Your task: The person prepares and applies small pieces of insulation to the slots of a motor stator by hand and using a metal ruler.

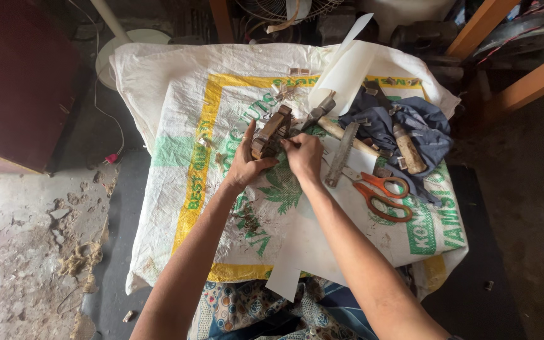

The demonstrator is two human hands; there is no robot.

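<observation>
Both hands meet over the middle of a white woven sack (177, 113) spread as a work surface, and between them sits a brown blocky metal piece (271, 132), seemingly a stack of thin plates like a small transformer core, standing tilted with its far end raised. The left hand (247, 160) cups it from the near left, thumb up along its side and fingers curled loosely round the lower end, so it is held rather than merely touched. The right hand (303, 156) is closed to a pinch against the piece's right face; whether it grips a single plate or only presses there I cannot tell. Judging by its look, the piece is dense and heavy for its bulk, rigid as a whole, rusty and rough enough not to slip, yet any thin plates could have sharp edges and might slide apart if taken by one layer alone; the safer hold is probably across the broad flat sides, clamping the stack together, as the left hand does. To the right lie a wooden-handled hammer (347, 138), a saw-toothed blade (341, 154), orange-handled scissors (382, 195), and a blue cloth (417, 126); white paper sheets (347, 69) lie at the far side.
</observation>
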